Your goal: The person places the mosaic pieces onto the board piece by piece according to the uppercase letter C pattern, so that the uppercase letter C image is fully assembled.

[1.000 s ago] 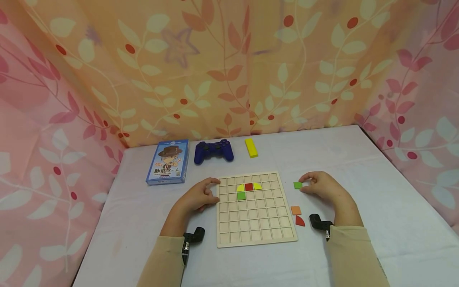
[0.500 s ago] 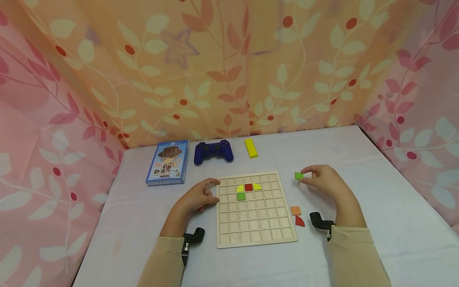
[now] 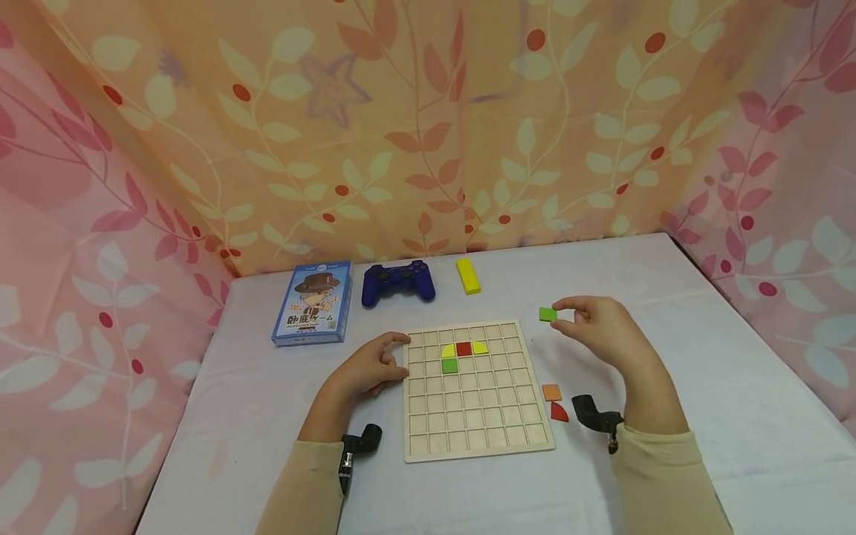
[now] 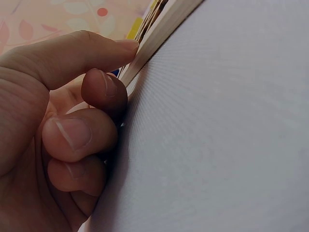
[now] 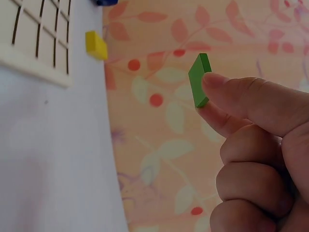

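Observation:
Between thumb and forefinger my right hand pinches a green square tile, held above the table beyond the board's right side. The right wrist view shows the tile tilted, its thin edge visible. My left hand touches the left edge of a wooden grid board with thumb and forefinger spread apart; its other fingers are bent. On the board lie a yellow quarter-round tile, a red square tile, another yellow quarter-round tile and a green square tile below the first.
Right of the board lie an orange square tile and a red quarter-round tile. Along the back stand a blue game box, a dark blue game controller and a yellow block. Patterned curtains enclose the white-covered table.
My right hand has lifted the green tile from the table and carried it up and slightly left. The left hand stays at the board's edge.

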`<state>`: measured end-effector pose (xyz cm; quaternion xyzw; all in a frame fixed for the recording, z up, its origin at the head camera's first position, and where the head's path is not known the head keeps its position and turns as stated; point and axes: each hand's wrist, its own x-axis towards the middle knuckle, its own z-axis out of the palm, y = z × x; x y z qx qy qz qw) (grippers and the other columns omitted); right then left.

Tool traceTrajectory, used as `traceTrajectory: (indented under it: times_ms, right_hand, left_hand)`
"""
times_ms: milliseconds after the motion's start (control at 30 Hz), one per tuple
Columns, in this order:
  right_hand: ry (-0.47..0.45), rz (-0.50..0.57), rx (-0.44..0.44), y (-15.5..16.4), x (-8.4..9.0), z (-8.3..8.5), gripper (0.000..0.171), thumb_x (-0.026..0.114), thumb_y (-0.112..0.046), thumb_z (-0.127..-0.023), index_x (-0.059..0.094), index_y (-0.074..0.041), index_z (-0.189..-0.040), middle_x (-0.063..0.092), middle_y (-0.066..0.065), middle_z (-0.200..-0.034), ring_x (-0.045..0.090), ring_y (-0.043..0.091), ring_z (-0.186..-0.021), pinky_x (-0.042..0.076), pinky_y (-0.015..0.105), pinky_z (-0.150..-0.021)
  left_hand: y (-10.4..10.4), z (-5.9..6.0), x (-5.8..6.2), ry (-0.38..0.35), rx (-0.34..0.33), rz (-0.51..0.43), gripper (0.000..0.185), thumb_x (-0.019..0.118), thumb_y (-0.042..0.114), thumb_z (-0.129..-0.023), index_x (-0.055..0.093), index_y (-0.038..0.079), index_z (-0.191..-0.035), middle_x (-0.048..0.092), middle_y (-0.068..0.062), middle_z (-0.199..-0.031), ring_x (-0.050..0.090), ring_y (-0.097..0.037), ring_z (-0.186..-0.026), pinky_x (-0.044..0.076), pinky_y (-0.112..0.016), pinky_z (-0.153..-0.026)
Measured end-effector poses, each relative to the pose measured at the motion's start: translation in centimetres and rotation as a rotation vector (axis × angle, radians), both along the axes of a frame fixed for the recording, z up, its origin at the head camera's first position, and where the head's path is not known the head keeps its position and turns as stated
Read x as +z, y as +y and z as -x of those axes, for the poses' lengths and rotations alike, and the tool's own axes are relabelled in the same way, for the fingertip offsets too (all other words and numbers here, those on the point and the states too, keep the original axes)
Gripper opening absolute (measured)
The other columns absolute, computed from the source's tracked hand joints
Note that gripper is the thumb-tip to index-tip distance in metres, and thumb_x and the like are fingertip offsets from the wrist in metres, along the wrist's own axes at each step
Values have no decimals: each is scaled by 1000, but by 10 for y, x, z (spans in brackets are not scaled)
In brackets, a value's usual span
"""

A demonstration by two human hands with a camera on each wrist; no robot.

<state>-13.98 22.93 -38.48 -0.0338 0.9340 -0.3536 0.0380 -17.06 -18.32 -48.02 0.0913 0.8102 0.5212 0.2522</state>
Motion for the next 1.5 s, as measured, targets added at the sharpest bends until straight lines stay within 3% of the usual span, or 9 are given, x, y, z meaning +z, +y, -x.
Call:
traceTrajectory:
  times_ms: [267,533,1000,1500]
  right_hand:
    - [56,38,24,-27,19,-13,37,74,-25,-94,70,-6,-126,40,-1,-63,37,17,-56,30,30,-48]
    - [93,53,53,-50,24,-22,31,74,-18,-93,72,-7,-122,41,-1,-60,38,16,-54,30,27,-49]
    - [83,85,117,-72,15,-24,30,76,-15,-91,73,-8,-120,39,-3,-59,34,14,-52,28,26,-48]
    - [62,12,217,-96,4,-24,30,77,-19,-90,73,-11,-119,41,-4,-59,35,11,-48,28,26,-48]
  left_hand:
    - [0,0,0,0,-3,-7,63,78,9,-89,50,15,-146,50,-1,-56,37,-13,-38,31,-27,-39]
    - [1,0,-1,-6,13,8,62,79,10,-89,52,17,-144,51,-1,-57,38,-13,-39,31,-27,-39]
    - [2,0,-1,-1,2,-4,62,78,8,-89,51,14,-145,50,-1,-56,38,-12,-38,32,-27,-39]
    - [1,0,-1,1,1,-1,63,78,8,-89,50,14,-145,49,-1,-55,37,-12,-37,31,-27,-39]
